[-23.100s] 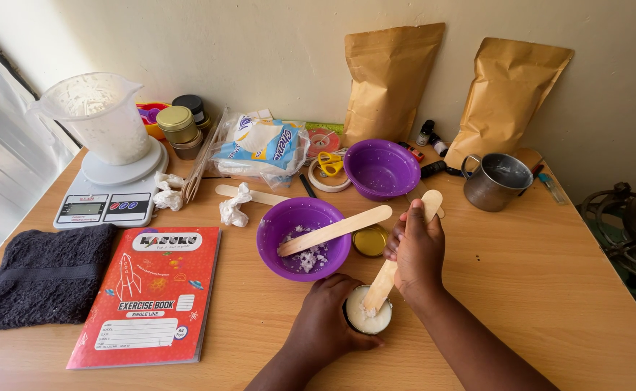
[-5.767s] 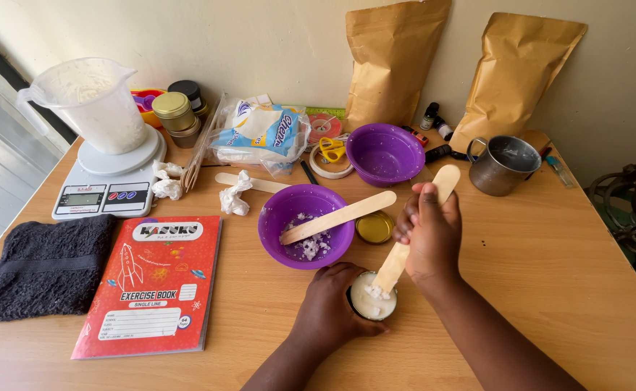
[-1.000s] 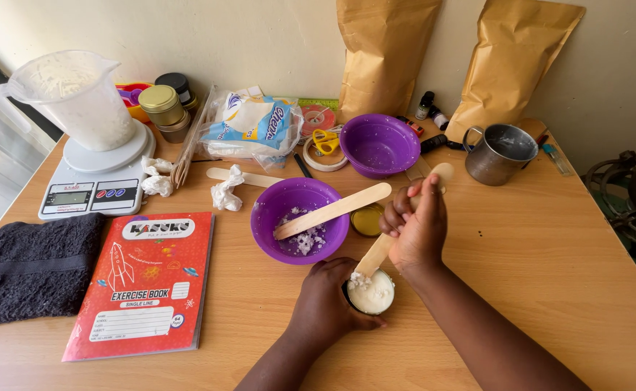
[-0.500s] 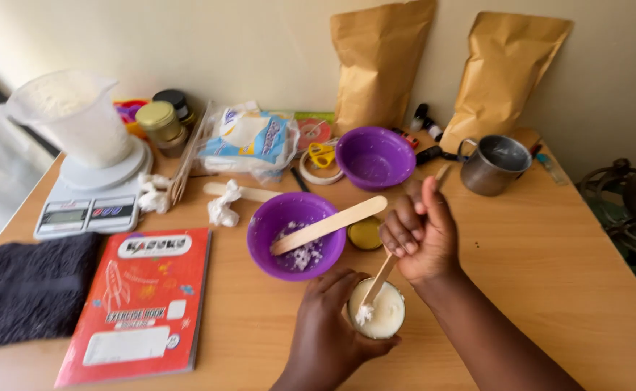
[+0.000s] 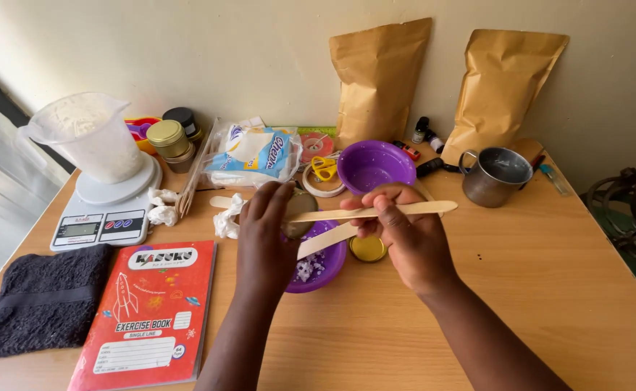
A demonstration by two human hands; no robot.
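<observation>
My left hand (image 5: 269, 239) covers most of the small tin (image 5: 300, 213) it grips above the near purple bowl (image 5: 325, 262), so its contents are hidden. My right hand (image 5: 405, 235) pinches a wooden stick (image 5: 383, 211) lying level, tip at the tin. Bare table (image 5: 550, 289) lies open on the right, up to its edge

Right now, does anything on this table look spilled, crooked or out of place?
Little stands out. Crumpled white tissues lie loose beside the kitchen scale, and a gold lid lies alone on the wooden table. No spill is visible.
</observation>
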